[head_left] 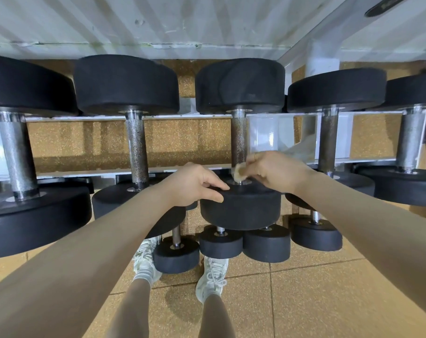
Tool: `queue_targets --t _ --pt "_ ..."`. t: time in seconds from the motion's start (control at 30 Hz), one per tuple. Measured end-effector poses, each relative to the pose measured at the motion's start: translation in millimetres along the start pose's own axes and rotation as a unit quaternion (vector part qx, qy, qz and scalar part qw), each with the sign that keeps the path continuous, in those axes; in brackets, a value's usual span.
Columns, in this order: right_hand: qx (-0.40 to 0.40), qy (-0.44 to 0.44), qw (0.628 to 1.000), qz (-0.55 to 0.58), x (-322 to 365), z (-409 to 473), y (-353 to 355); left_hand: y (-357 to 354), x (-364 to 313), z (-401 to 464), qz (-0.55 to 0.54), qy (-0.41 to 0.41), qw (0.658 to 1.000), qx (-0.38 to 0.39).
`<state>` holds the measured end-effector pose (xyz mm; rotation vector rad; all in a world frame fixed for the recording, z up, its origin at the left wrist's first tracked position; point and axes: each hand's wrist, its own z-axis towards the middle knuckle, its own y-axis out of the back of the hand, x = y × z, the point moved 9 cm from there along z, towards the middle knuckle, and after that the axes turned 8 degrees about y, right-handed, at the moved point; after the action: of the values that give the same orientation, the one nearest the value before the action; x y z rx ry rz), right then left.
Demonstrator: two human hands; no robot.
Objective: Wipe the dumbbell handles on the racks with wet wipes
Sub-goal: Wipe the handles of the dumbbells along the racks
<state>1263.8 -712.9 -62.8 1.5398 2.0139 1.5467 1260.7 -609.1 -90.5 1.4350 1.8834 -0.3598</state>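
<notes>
We are working on the middle dumbbell [240, 206] on the upper rack [85, 118], the one whose handle [239, 140] stands between the two black end weights. Our right hand [275, 170] is closed around a crumpled wet wipe [240, 172], pinching it against the lowest part of the handle where the bar meets the near weight. Our left hand [194, 182] rests on the near weight, fingers curled over its top edge and thumb on its side, gripping it to steady it. To do this step well, we should wrap the wipe right round the bar instead of dabbing one face, then draw it along the full rough stretch toward the far weight, twisting as we go (the wipe already looks brownish, so a fresh fold may clean better). The left hand should hold the weight firmly so the dumbbell does not roll. The neighbouring handles [137, 147] on this rack come next, we judge.
</notes>
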Motion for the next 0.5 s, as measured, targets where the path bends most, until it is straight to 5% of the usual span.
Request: queue_targets --t 0.1,0.27,0.5 --pt "-0.127 -0.069 0.988 0.053 -11 14 33 -1 1 3 0.003 0.006 1.0 0.011" --pt "-0.193 -0.181 0.959 0.104 -30 36 34 -1 7 6 -0.013 0.009 1.0 0.014" --pt "0.114 -0.015 0.993 -0.026 16 20 -23 0 6 9 -0.022 0.013 0.999 0.027"
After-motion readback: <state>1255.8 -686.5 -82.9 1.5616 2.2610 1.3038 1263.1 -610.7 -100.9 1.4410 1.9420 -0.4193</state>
